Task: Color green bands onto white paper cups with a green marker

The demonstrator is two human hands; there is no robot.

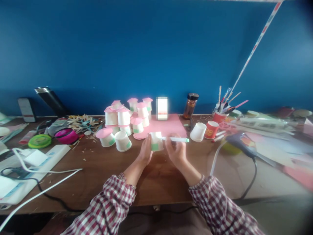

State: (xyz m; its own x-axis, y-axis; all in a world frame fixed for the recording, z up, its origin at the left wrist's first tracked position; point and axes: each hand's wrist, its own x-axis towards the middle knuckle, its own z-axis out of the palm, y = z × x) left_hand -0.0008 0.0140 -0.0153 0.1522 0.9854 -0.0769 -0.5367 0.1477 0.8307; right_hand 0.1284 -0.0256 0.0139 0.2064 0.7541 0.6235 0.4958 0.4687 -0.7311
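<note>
My left hand (146, 150) grips a white paper cup (156, 137) that has a green patch low on its side. Between the fingers of my right hand (176, 149) is a pale marker with a green end (181, 139), its tip at the cup's side; whether it touches I cannot tell. Just left of my hands stand a bare white cup with a green patch (122, 142) and a cup with a pink paper top (105, 136). Behind them, several pink-topped cups (117, 116) are stacked. Beyond my hands lies a pink paper sheet (171, 122).
To the right are a white cup (198, 132), a red cup (211, 129), a pen holder (220, 116) and a glue gun (241, 143) with its cord. A dark bottle (191, 106) stands by the wall. Leftward lie paper scraps (84, 122) and a power strip (57, 150).
</note>
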